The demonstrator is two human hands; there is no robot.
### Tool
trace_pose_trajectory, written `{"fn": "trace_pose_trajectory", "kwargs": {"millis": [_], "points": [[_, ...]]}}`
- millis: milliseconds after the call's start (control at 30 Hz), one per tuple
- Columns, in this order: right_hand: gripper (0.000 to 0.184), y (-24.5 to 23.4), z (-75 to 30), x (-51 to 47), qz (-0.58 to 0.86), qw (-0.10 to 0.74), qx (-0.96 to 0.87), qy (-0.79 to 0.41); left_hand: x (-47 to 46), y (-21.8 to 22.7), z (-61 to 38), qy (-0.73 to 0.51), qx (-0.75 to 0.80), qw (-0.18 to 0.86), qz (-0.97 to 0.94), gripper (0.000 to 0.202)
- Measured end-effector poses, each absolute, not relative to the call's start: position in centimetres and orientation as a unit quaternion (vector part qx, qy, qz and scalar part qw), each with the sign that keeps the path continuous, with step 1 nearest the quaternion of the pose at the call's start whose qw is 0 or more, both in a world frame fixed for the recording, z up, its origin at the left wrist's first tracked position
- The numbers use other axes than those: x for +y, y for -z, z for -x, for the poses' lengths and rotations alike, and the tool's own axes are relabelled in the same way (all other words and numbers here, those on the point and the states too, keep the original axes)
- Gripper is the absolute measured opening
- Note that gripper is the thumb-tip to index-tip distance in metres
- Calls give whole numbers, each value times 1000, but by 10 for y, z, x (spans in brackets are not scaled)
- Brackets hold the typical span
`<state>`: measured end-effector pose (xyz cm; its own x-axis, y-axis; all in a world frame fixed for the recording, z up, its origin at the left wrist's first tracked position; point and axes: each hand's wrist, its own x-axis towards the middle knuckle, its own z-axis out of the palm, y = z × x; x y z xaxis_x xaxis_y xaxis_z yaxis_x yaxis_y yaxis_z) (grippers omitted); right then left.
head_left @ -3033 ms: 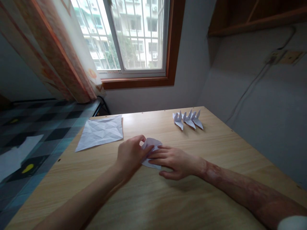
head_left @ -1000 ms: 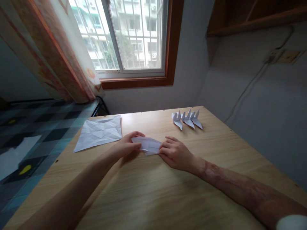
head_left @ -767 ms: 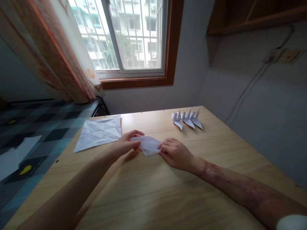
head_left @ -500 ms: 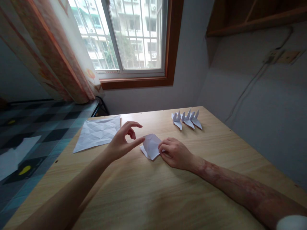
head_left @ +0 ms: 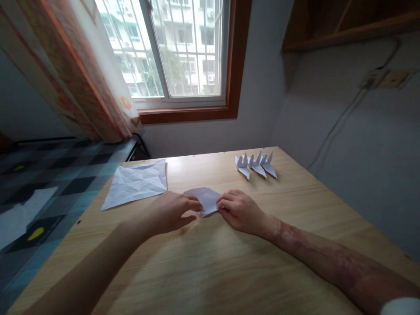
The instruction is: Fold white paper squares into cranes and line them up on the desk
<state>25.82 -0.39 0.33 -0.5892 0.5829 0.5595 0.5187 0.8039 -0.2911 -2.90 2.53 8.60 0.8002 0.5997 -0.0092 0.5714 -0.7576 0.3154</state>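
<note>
A small sheet of folded white paper (head_left: 209,200) lies on the wooden table between my hands. My left hand (head_left: 175,211) is at its left side, with curled fingertips pressing on the paper and the thumb low at its near edge. On the right corner, my right hand (head_left: 241,210) pinches the paper between thumb and fingers, wrist close to the tabletop. The paper's left part is partly hidden behind my left fingers.
A creased white sheet (head_left: 139,179) lies flat at the table's far left. Three folded paper cranes (head_left: 257,165) stand in a row at the far right. Other white paper (head_left: 39,205) rests on the checked bed cover (head_left: 75,175) left of the table (head_left: 210,271).
My left hand has come down from its raised, spread pose onto the paper's left side, fingers now curled. The paper's raised flap looks lower and flatter. My right hand stays on the right corner.
</note>
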Motion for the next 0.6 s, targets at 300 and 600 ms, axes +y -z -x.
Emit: {"fn": "trace_pose_trajectory", "kwargs": {"millis": [300, 600], "points": [[12, -6, -259, -6, 307, 323, -893, -58, 23, -93, 24, -85, 339, 266, -899, 19], [11, -6, -259, -6, 311, 317, -895, -54, 20, -99, 25, -91, 338, 334, -875, 18]]}}
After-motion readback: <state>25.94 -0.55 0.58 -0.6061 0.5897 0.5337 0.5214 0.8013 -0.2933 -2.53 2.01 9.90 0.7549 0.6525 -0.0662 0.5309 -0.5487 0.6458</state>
